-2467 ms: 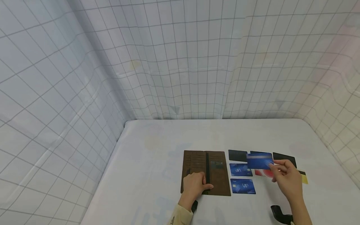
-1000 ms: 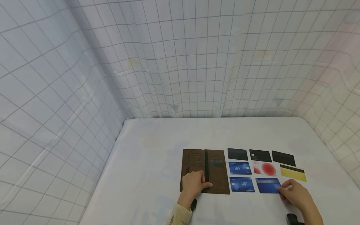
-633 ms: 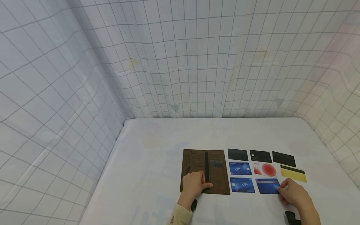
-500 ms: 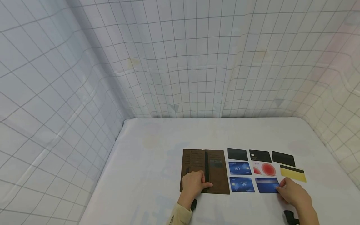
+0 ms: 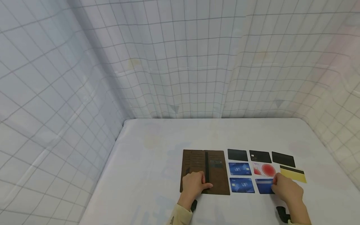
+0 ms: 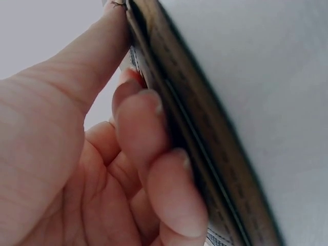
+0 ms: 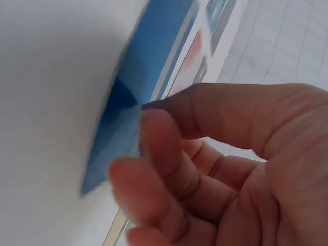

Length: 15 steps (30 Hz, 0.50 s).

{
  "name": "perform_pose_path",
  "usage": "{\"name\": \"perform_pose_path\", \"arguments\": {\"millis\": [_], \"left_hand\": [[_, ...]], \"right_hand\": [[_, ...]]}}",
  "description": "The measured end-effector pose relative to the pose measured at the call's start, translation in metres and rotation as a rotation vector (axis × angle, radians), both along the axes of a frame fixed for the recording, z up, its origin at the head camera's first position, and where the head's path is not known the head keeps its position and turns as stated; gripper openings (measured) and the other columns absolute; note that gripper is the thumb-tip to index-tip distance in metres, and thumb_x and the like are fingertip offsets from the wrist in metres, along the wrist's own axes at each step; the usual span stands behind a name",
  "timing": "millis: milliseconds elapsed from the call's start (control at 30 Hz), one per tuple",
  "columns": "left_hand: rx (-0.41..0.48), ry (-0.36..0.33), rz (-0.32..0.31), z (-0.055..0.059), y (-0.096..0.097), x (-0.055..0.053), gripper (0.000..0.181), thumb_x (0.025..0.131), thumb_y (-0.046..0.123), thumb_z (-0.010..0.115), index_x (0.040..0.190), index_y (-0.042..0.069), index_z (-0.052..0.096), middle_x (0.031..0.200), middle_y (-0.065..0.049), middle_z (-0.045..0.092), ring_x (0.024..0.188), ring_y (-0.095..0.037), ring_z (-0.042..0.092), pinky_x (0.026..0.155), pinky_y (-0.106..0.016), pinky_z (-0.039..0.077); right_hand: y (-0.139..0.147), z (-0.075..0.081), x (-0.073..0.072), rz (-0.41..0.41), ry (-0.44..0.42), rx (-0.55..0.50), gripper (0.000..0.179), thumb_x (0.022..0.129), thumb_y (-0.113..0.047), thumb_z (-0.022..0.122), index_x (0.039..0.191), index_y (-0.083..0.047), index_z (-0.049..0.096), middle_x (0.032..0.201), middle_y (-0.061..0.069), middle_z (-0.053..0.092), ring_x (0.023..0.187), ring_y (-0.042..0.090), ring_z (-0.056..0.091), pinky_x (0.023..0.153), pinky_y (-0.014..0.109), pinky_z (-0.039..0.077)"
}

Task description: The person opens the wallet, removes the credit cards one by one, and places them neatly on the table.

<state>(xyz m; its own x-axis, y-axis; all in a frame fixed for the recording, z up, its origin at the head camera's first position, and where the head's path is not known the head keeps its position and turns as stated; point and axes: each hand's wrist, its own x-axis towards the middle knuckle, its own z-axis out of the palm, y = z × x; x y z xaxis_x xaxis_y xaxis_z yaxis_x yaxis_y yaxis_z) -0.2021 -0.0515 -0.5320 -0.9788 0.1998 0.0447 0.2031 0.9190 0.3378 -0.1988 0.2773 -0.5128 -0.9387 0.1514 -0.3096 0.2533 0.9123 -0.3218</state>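
Observation:
An open brown wallet with card slots and a dark strap down its middle lies flat on the white table. My left hand rests on its lower left part, thumb laid across the strap, the other fingers bent against the leather. The left wrist view shows those fingertips against the wallet's layered edge. My right hand pinches at the upper right of a blue bank card with a silver stripe. In the right wrist view, thumb and index fingertips meet at the card, and the hand hides its right end in the head view.
Beside the wallet, several cards lie in three rows: black cards at the back, blue VIP cards, a white card with a red circle and a yellow card. Grid-patterned curtains surround the table.
My right hand brings the blue bank card down into the front row, then shifts up and left from the card's right edge to its upper right. The left hand stays put.

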Motion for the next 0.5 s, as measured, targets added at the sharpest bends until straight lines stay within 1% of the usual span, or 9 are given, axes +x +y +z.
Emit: {"name": "perform_pose_path", "arguments": {"millis": [67, 133, 300, 367, 500], "left_hand": [[0.000, -0.004, 0.001, 0.000, -0.001, 0.000, 0.043, 0.070, 0.056, 0.074, 0.063, 0.024, 0.046, 0.049, 0.012, 0.038, 0.042, -0.006, 0.036, 0.042, -0.022, 0.029], [0.005, -0.007, -0.003, 0.000, -0.001, 0.000, 0.043, 0.071, 0.055, 0.074, 0.063, 0.023, 0.046, 0.049, 0.012, 0.038, 0.042, -0.006, 0.036, 0.042, -0.022, 0.029], [0.007, 0.000, -0.001, 0.000, -0.002, 0.000, 0.043, 0.071, 0.055, 0.074, 0.063, 0.023, 0.047, 0.049, 0.012, 0.038, 0.042, -0.006, 0.036, 0.042, -0.022, 0.029], [0.005, -0.001, -0.001, 0.000, -0.001, 0.000, 0.042, 0.071, 0.055, 0.074, 0.063, 0.024, 0.047, 0.050, 0.012, 0.039, 0.042, -0.006, 0.036, 0.043, -0.022, 0.029], [0.004, -0.001, -0.002, 0.001, -0.001, 0.000, 0.042, 0.071, 0.054, 0.074, 0.063, 0.023, 0.047, 0.050, 0.012, 0.039, 0.042, -0.006, 0.037, 0.043, -0.023, 0.030]], "right_hand": [[-0.011, 0.001, -0.005, 0.035, 0.052, 0.014, 0.015, 0.081, -0.010, 0.065, 0.084, -0.001, 0.053, 0.064, 0.006, 0.048, 0.060, 0.023, 0.047, 0.055, 0.037, 0.039], [-0.025, 0.003, -0.010, 0.092, 0.108, 0.007, 0.015, 0.082, -0.011, 0.065, 0.085, -0.002, 0.054, 0.064, 0.005, 0.048, 0.059, 0.021, 0.046, 0.053, 0.035, 0.039], [-0.063, 0.000, -0.026, 0.309, 0.256, -0.085, 0.015, 0.085, -0.015, 0.069, 0.087, -0.009, 0.055, 0.060, -0.001, 0.046, 0.053, 0.016, 0.044, 0.048, 0.031, 0.036], [-0.077, -0.002, -0.034, 0.377, 0.293, -0.117, 0.016, 0.084, -0.016, 0.070, 0.088, -0.011, 0.056, 0.061, -0.003, 0.046, 0.052, 0.013, 0.044, 0.048, 0.029, 0.037], [-0.100, -0.006, -0.054, 0.459, 0.329, -0.171, 0.015, 0.085, -0.019, 0.071, 0.090, -0.013, 0.058, 0.065, -0.007, 0.048, 0.055, 0.011, 0.044, 0.050, 0.028, 0.039]]}}
